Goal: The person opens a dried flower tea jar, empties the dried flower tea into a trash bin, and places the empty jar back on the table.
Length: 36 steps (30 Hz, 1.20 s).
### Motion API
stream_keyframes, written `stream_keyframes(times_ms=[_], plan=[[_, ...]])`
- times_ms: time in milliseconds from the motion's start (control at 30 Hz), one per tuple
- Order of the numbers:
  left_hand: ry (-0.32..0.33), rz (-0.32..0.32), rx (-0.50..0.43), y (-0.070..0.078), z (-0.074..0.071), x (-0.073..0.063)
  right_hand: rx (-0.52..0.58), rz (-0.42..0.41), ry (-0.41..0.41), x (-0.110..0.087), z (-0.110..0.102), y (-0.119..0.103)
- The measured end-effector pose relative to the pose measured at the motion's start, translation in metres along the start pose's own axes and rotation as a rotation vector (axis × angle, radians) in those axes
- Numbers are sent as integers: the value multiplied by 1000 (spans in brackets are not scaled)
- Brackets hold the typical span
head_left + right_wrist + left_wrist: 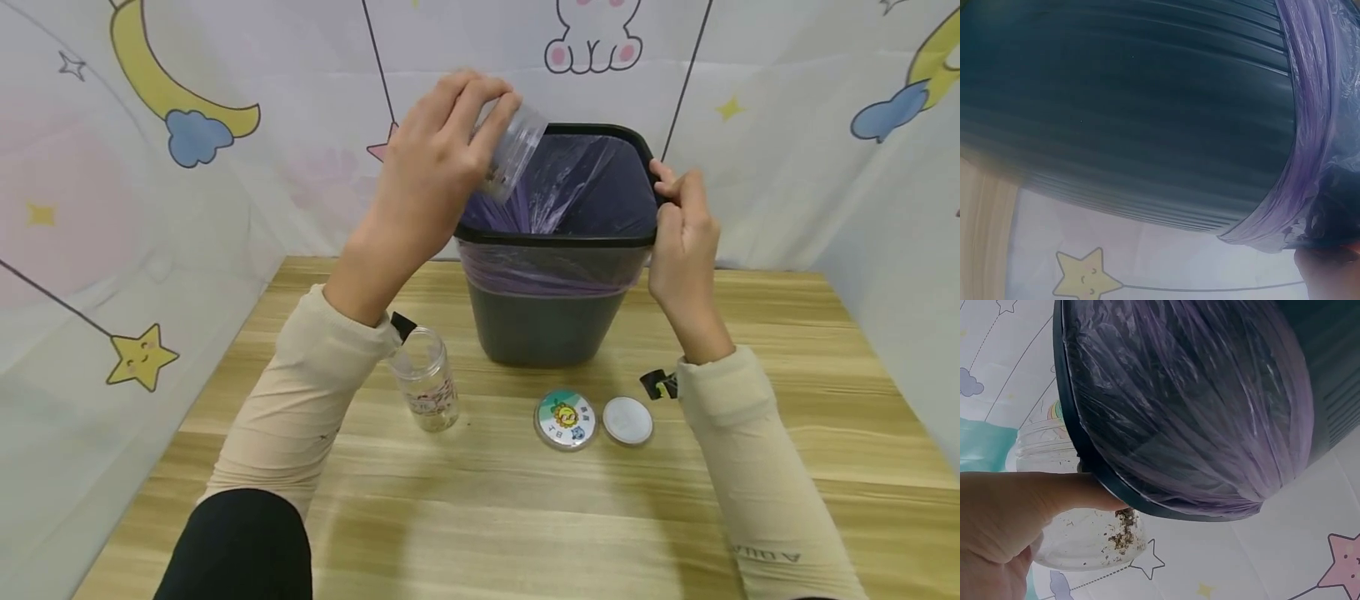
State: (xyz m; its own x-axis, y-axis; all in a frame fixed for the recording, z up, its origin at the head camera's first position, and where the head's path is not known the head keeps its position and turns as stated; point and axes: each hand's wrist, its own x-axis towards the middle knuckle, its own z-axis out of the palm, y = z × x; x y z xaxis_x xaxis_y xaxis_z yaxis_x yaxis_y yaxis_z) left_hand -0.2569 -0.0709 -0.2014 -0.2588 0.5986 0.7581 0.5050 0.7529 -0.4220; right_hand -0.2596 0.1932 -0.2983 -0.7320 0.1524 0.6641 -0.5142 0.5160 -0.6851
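Note:
In the head view my left hand grips a clear plastic jar, tilted over the left side of a dark bin. Dark, crumbly bits cling inside the jar near its base, as the left wrist view shows. A thin purple bag lines the bin and folds down over its outside. My right hand holds the bin's black rim at the right, fingers curled over it. The bin's side fills most of the right wrist view, where only a little of that hand appears.
A second clear jar, printed and lidless, stands on the wooden table below my left forearm. In front of the bin lie a round lid with a sunflower picture and a white disc. Printed cloth hangs close behind.

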Motion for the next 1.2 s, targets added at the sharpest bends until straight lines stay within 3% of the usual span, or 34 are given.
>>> stream_keyframes(times_ms=[200,467,1200], plan=[[-19,19,-6,2,1,3,1,-1,-6,0,0,-1],[43,62,118,4,7,2,19,3,-7,-1,-1,0],[77,106,138,4,8,3,19,6,-25,1,-2,-3]])
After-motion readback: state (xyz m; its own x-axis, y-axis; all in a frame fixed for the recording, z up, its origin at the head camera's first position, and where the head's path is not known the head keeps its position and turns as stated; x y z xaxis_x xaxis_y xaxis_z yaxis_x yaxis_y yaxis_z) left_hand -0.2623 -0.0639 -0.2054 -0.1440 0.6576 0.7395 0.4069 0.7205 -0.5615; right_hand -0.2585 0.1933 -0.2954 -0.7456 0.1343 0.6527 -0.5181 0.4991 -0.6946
